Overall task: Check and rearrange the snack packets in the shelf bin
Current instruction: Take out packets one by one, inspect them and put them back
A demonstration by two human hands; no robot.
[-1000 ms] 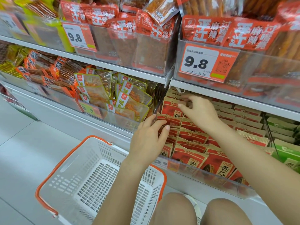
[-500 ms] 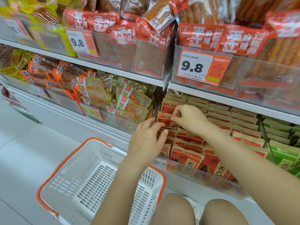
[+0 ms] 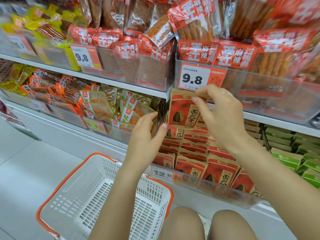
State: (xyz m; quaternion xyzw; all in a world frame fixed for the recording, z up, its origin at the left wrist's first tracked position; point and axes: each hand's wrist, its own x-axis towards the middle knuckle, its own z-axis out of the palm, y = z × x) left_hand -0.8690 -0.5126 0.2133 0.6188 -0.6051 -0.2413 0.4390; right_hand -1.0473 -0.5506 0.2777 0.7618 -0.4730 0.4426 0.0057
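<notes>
My right hand (image 3: 220, 113) pinches the top edge of a red and tan sunflower-seed packet (image 3: 183, 110) and holds it upright above the shelf bin (image 3: 216, 186). Rows of the same red packets (image 3: 195, 148) stand in that clear-fronted bin on the lower shelf. My left hand (image 3: 147, 134) hovers at the bin's left end with its fingers loosely spread beside the bin's dark divider. The thumb tip lies near the lifted packet's lower left corner. I cannot tell whether it touches the packet.
A white basket with orange rim (image 3: 103, 196) sits on the floor below my left arm. Green packets (image 3: 294, 149) fill the neighbouring bin on the right, yellow-green pouches (image 3: 112, 108) the one on the left. The upper shelf edge with a 9.8 price tag (image 3: 195, 77) hangs just above the lifted packet.
My right hand has pulled one red packet out of the bin's back rows and raised it up to the upper shelf edge. My left hand has opened and shifted slightly left.
</notes>
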